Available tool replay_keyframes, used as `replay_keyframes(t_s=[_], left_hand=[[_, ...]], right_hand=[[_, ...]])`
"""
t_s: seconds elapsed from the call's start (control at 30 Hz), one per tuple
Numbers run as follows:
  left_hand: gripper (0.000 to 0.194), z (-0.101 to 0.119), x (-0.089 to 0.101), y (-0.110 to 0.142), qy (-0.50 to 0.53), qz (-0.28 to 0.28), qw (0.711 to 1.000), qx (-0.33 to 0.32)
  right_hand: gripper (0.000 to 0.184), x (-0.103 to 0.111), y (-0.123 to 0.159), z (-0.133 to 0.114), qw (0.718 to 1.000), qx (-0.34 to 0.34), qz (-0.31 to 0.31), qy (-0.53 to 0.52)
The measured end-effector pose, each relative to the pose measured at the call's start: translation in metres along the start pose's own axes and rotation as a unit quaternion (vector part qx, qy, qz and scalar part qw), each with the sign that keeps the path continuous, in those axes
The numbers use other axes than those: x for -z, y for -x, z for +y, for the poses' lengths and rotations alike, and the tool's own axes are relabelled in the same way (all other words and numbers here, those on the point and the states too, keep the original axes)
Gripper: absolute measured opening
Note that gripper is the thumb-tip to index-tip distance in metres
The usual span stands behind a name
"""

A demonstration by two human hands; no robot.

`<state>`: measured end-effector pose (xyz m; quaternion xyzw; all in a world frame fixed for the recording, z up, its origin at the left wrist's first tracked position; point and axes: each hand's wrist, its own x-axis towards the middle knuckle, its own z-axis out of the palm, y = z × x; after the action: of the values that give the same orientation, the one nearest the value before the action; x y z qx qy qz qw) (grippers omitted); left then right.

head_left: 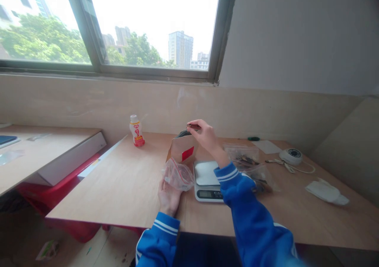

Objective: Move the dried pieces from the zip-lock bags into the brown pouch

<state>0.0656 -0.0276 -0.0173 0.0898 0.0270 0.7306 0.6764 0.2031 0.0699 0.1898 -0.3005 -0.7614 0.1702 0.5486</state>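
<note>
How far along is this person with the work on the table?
Done so far: the brown paper pouch already has dark pieces at its mouth. In hand: the right hand pinches a small dark piece above it, while the left hand holds a clear zip bag. Left: two more zip bags beside the kitchen scale hold dark pieces.

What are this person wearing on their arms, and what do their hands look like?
They wear a bright blue long-sleeved jacket. Its left sleeve and right sleeve both have white stripes around them near the cuff. The left hand and right hand are bare, with no gloves.
</note>
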Motion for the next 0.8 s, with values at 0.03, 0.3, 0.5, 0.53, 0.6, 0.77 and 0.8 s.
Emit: replay_keyframes(t_s=[0.03,0.3,0.5,0.53,0.6,0.77,0.8], left_hand=[[0.039,0.0,0.001,0.0,-0.001,-0.006,1.0,0.0],[0.04,0.001,-0.002,0.0,-0.004,0.007,1.0,0.02],[0.039,0.001,-0.008,0.001,-0.01,0.026,1.0,0.013],[0.038,0.001,-0.008,0.001,-0.01,0.028,0.999,0.014],[0.037,0.001,-0.007,0.0,-0.01,0.032,0.999,0.014],[0.034,0.004,-0.004,-0.001,-0.013,0.09,0.995,0.031],[0.033,0.005,-0.004,-0.001,-0.013,0.106,0.994,0.032]], right_hand=[[0.014,-0.002,0.0,0.006,0.999,0.013,-0.032,0.013],[0.026,-0.012,0.022,0.019,0.985,0.057,-0.065,0.153],[0.02,-0.007,0.044,0.003,0.999,-0.001,-0.036,0.033],[0.021,-0.006,0.052,0.002,0.995,-0.038,-0.087,0.005],[0.023,-0.008,0.069,0.002,0.964,-0.119,-0.238,-0.015],[0.019,-0.027,0.109,0.01,0.863,-0.152,-0.469,0.107],[0.015,-0.031,0.114,0.01,0.86,-0.141,-0.473,0.129]])
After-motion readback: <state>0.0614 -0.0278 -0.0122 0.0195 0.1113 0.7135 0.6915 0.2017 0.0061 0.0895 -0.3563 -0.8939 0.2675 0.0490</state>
